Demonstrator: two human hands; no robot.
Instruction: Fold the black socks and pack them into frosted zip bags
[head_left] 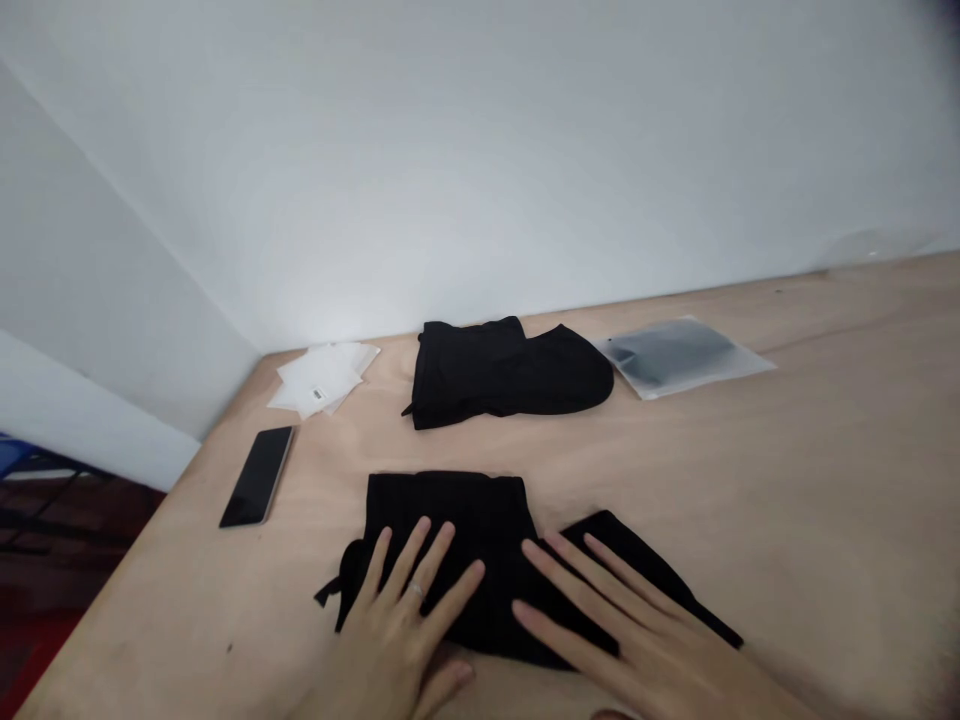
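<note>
A black cloth garment (450, 503) lies flat on the wooden table nearest me, with a straight upper edge, a pointed part at right and a small strap at left. My left hand (405, 620) is spread with its fingers on the left half of it; a ring is on one finger. On its right half rests my right hand (615, 620), fingers also spread. Neither hand grips the cloth, and both cover part of it. Beyond them is a second black cloth garment (487, 372) of similar make, laid out with a rounded right end.
A frosted plastic bag (682, 355) with something dark inside lies at the far right garment's end. White packets (319, 378), one labelled, are stacked at the back left. A phone (259, 478) lies near the table's left edge. A wall (525, 160) borders the table's back.
</note>
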